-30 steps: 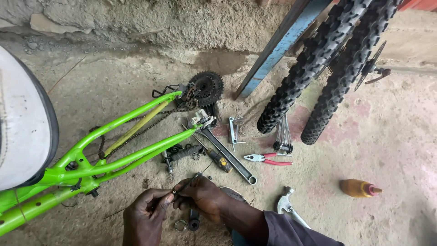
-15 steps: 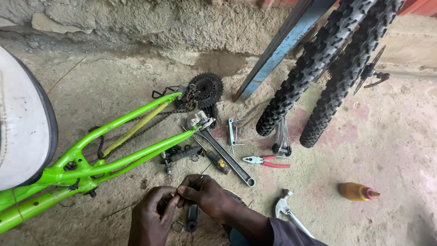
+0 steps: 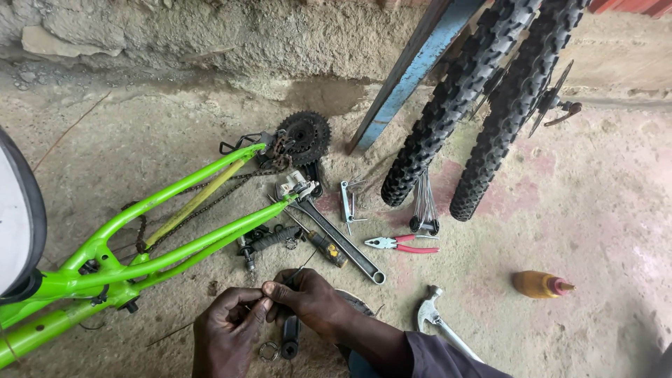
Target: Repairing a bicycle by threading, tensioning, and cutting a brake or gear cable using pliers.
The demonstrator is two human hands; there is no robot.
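My left hand and my right hand meet low in the view, fingertips pinched together on a thin cable that runs up and to the right from them. A black grip and a small metal ring lie on the ground just under my hands. The lime green bicycle frame lies to the left, its rear end by a black sprocket cluster and a loose chain.
On the concrete lie a long wrench, a yellow-handled screwdriver, red-handled pliers, a folding hex key set, a hammer and an orange bottle. Two knobby tyres and a blue plank lean against the rough wall.
My hands have stayed low over the ground; the fingers have shifted along the thin cable and now pinch it close together. The tools and frame have not moved.
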